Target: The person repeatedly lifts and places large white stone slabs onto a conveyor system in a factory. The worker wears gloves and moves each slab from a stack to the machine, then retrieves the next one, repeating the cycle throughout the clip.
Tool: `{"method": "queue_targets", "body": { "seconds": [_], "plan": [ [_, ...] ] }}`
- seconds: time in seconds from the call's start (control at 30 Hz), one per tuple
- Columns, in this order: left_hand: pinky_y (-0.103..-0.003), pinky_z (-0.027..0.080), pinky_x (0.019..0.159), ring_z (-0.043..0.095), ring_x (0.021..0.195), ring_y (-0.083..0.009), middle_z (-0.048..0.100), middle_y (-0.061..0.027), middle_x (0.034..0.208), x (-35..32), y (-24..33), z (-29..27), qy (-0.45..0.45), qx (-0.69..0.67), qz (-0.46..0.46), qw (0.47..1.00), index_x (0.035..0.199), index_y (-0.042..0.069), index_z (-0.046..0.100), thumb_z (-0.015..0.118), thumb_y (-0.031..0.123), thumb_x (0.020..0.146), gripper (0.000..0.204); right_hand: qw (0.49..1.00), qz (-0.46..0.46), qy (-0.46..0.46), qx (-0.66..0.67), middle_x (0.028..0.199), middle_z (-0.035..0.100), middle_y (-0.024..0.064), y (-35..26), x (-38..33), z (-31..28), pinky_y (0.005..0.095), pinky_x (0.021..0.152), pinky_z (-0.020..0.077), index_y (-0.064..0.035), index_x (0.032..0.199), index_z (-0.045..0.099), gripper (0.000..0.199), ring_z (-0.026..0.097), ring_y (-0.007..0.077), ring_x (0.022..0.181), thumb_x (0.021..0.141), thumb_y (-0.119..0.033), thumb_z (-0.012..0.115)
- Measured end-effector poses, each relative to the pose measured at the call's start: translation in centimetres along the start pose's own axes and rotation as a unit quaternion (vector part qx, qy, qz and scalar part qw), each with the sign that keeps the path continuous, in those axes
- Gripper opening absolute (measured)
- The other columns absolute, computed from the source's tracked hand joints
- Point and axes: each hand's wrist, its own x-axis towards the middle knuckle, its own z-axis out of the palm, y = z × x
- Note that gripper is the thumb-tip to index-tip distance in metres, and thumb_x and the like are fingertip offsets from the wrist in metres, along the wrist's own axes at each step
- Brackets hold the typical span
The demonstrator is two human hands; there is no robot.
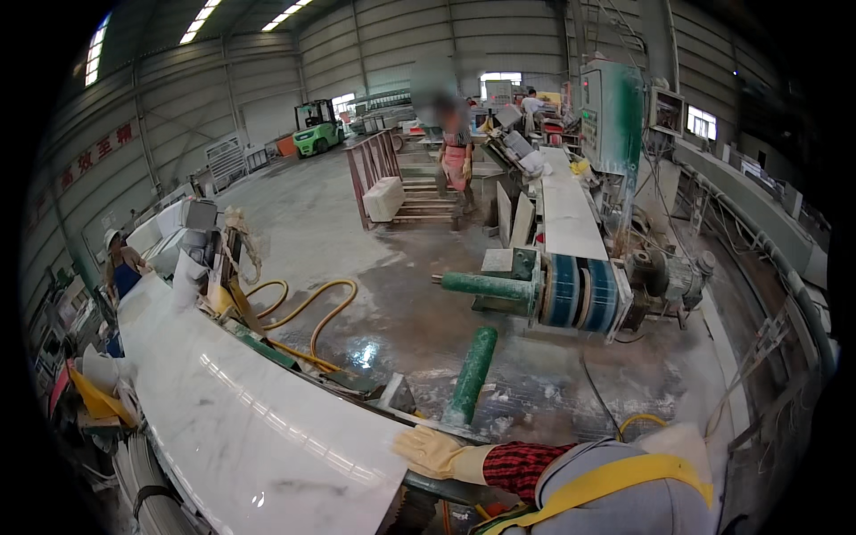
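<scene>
My right hand (432,450), in a pale yellow rubber glove, comes in from the lower right in a red and black checked sleeve. It lies flat near the right end of a long, polished white slab with grey veining (259,419), at the edge. Its fingers are stretched out and hold nothing. Lights reflect in streaks on the slab's glossy face. My left hand is not in view.
Past the slab stand a green roller (471,374) and a conveyor end with blue bands (571,290). A yellow hose (325,321) curls over the wet floor. Further off are a person by a rack (357,183), a green forklift (318,134) and a control cabinet (612,116).
</scene>
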Motion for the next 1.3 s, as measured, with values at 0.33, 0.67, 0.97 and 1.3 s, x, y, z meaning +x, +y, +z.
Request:
{"method": "queue_targets", "body": {
  "seconds": [0.33,0.67,0.97,1.3],
  "plan": [
    [-0.064,0.054,0.093,0.054,0.140,-0.0473,0.058,-0.0255,0.152,-0.1,1.1,-1.7,-0.001,0.033,-0.060,0.998,0.149,0.001,0.059,0.054,0.028,0.107,0.050,0.999,-0.025,0.025,0.011,0.140,0.061,0.0160,0.0,-0.9,-1.7,0.0472,0.114,0.0436,-0.0054,0.132,0.062,0.039,0.057,0.0347,0.133,0.100,-0.026,0.064],
    [-0.059,0.054,0.087,0.061,0.129,-0.0481,0.064,-0.0260,0.144,-0.3,1.3,-2.2,0.093,0.064,-0.040,0.993,0.139,0.000,0.066,0.056,0.027,0.106,0.044,0.997,-0.069,0.027,-0.010,0.109,0.066,0.0134,1.3,1.5,-0.5,0.0483,0.094,0.0503,-0.0064,0.110,0.064,0.022,0.064,0.0339,0.100,0.094,-0.021,0.069],
    [-0.063,0.045,0.107,0.061,0.131,-0.0477,0.065,-0.0262,0.144,1.8,2.7,-9.5,-0.088,-0.016,-0.010,0.996,0.140,0.000,0.068,0.053,0.026,0.109,0.043,0.987,-0.107,0.122,0.012,0.123,0.062,0.0215,1.2,6.1,2.2,0.0494,0.107,0.0459,-0.0010,0.123,0.062,0.044,0.060,0.0401,0.118,0.091,-0.029,0.069],
    [-0.059,0.039,0.121,0.054,0.142,-0.0458,0.063,-0.0287,0.149,1.6,2.0,-8.3,-0.009,-0.136,-0.010,0.991,0.145,0.000,0.067,0.050,0.033,0.114,0.048,0.996,-0.029,-0.084,0.015,0.162,0.048,0.0289,0.9,9.2,1.3,0.0507,0.132,0.0281,0.0025,0.156,0.050,0.067,0.041,0.0444,0.155,0.105,-0.041,0.058]
  ]
}}
